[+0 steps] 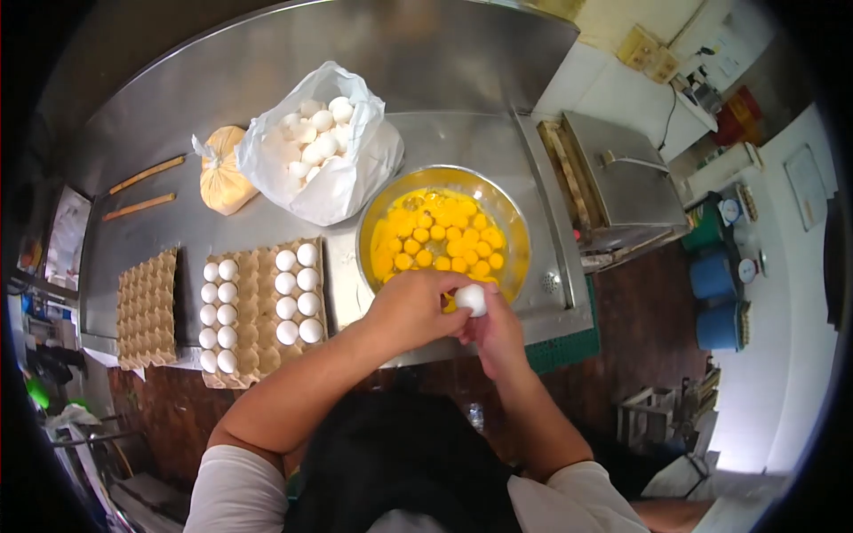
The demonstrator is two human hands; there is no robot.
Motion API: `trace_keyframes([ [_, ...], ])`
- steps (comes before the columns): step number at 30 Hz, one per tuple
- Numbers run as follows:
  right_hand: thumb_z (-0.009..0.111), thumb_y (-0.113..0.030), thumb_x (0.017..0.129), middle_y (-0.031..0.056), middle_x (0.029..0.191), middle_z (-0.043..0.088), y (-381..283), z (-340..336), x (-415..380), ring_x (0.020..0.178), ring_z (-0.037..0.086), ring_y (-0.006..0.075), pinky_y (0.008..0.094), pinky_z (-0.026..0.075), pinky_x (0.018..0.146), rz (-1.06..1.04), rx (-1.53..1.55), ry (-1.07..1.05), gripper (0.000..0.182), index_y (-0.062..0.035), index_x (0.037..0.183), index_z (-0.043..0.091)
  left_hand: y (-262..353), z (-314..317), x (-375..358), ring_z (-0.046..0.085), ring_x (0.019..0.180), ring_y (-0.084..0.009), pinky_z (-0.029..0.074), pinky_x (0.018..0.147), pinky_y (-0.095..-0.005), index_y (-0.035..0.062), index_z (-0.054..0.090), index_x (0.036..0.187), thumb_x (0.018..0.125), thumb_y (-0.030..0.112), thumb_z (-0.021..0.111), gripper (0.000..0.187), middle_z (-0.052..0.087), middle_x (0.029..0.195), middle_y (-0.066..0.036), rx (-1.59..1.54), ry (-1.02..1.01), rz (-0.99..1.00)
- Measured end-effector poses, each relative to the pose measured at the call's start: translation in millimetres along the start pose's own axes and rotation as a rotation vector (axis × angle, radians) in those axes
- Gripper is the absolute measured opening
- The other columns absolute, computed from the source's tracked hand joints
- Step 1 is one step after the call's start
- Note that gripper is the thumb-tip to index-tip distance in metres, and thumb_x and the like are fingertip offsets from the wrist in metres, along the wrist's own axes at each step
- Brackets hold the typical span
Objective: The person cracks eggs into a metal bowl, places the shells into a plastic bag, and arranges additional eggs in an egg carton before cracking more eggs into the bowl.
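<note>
Both hands meet at the near rim of a large steel bowl [382, 213] filled with many raw yolks. My left hand [410, 306] and my right hand [498, 333] together grip one white egg [472, 298] held over the bowl's near edge. A cardboard egg tray [258, 342] with two double rows of white eggs lies just left of my left forearm.
An empty cardboard tray [147, 306] lies at the left of the steel counter [462, 142]. A white plastic bag of eggshells [324, 155] and a small tied orange bag [222, 169] sit behind the trays. Two wooden sticks [147, 173] lie far left. A steel appliance [622, 178] stands right.
</note>
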State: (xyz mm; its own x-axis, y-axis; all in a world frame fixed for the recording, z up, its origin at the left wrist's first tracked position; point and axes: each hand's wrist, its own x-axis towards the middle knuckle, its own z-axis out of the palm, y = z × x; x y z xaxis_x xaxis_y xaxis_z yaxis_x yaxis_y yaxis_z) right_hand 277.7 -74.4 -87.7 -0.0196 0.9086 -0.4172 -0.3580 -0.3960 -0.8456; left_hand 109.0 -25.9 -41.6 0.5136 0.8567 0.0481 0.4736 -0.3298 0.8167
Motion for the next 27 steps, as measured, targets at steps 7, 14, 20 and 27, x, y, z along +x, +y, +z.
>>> trace_keyframes([
  [7, 0.038, -0.043, 0.107, 0.0034, 0.084, 0.062, 2.9, -1.1, 20.2, 0.061, 0.057, 0.0098, 0.0227, 0.045, 0.052, 0.022, -0.027, -0.020, 0.042, -0.0071, 0.117, 0.058, -11.9, 5.6, 9.2, 0.073, 0.073, -0.0261, 0.058, 0.070, -0.0358, 0.0070, 0.074, 0.106, 0.078, 0.023, 0.073, 0.033, 0.073, 0.085, -0.015, 0.112, 0.106, -0.007],
  [14, 0.048, -0.041, 0.104, 0.0055, 0.083, 0.063, -20.5, -8.1, 38.5, 0.063, 0.059, 0.0134, 0.0286, 0.048, 0.056, -0.088, -0.430, -0.022, 0.038, -0.0070, 0.115, 0.059, -31.1, -6.0, 22.6, 0.071, 0.073, -0.0298, 0.057, 0.069, -0.0382, 0.0073, 0.074, 0.104, 0.077, 0.022, 0.072, 0.031, 0.072, 0.085, -0.015, -0.011, 0.100, -0.002],
  [20, 0.056, -0.037, 0.101, 0.0105, 0.094, 0.070, -49.0, -13.3, 45.0, 0.082, 0.068, 0.0188, 0.0300, 0.053, 0.066, -0.664, -1.081, 0.076, 0.034, -0.0058, 0.116, 0.059, -15.3, -30.4, 31.5, 0.071, 0.082, -0.0309, 0.057, 0.075, -0.0396, 0.0098, 0.071, 0.110, 0.080, 0.022, 0.072, 0.033, 0.073, 0.093, -0.014, 0.267, 0.093, 0.098],
  [27, 0.049, -0.043, 0.102, 0.0059, 0.095, 0.070, -23.7, 14.7, 41.5, 0.076, 0.066, 0.0152, 0.0254, 0.051, 0.061, 0.269, 0.157, -0.374, 0.041, -0.0075, 0.120, 0.059, -15.5, -27.8, -16.9, 0.070, 0.089, -0.0303, 0.056, 0.080, -0.0391, 0.0040, 0.068, 0.113, 0.077, 0.019, 0.082, 0.041, 0.072, 0.098, -0.013, 0.143, 0.281, 0.014],
])
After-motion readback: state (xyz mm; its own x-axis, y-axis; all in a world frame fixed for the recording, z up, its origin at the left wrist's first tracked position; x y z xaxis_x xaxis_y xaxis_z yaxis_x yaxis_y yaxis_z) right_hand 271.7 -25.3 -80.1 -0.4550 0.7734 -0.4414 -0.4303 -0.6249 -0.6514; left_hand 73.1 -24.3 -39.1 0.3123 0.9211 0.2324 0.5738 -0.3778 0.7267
